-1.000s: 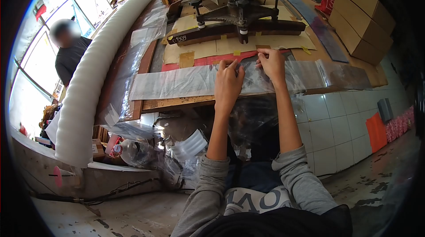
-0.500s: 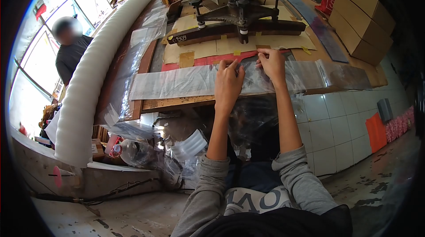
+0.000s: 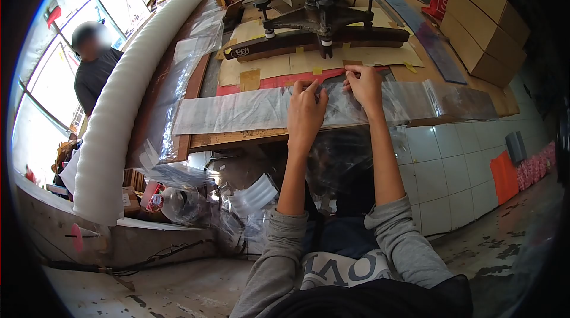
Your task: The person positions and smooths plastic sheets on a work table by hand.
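Observation:
A long strip of clear plastic film (image 3: 237, 109) lies across the front edge of the worktable. My left hand (image 3: 307, 106) is over its middle, with fingers curled and pinched on the film's far edge. Just to the right, my right hand (image 3: 364, 87) has thumb and fingers pressed together at the same edge, a little higher. The exact grip at the fingertips is partly hidden. Directly beyond my hands lies a red strip (image 3: 279, 84) on the table. Past it stands a press machine with a dark bar (image 3: 368, 39) over tan board (image 3: 273, 65).
A thick roll of white foam (image 3: 127, 95) runs along the left side, with a person (image 3: 95, 71) behind it. Cardboard boxes (image 3: 484, 27) stand at the right. A clear bluish strip (image 3: 424, 36) lies on the table's right side. Crumpled plastic (image 3: 252, 196) hangs below the table.

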Demonstrator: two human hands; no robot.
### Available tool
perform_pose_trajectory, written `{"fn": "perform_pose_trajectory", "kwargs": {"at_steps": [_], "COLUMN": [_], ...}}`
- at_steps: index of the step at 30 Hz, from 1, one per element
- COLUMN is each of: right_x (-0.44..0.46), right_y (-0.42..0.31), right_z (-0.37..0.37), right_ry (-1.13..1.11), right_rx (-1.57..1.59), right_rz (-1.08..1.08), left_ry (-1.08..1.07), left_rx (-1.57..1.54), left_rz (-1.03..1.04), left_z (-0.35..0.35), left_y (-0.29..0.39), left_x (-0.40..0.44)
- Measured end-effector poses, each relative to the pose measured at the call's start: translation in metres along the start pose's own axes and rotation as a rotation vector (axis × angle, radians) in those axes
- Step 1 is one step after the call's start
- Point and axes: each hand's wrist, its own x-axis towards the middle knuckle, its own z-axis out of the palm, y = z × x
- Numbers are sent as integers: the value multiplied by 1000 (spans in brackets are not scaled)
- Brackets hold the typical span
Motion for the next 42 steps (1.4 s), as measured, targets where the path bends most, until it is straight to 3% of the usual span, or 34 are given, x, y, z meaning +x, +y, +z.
{"fn": "perform_pose_trajectory", "kwargs": {"at_steps": [42], "right_x": [-1], "right_y": [-1], "right_z": [0], "right_ry": [-1], "right_rx": [3], "right_rz": [-13], "left_ry": [5], "left_rx": [21], "left_rz": [-32], "left_z": [0], "left_y": [2], "left_x": [0]}}
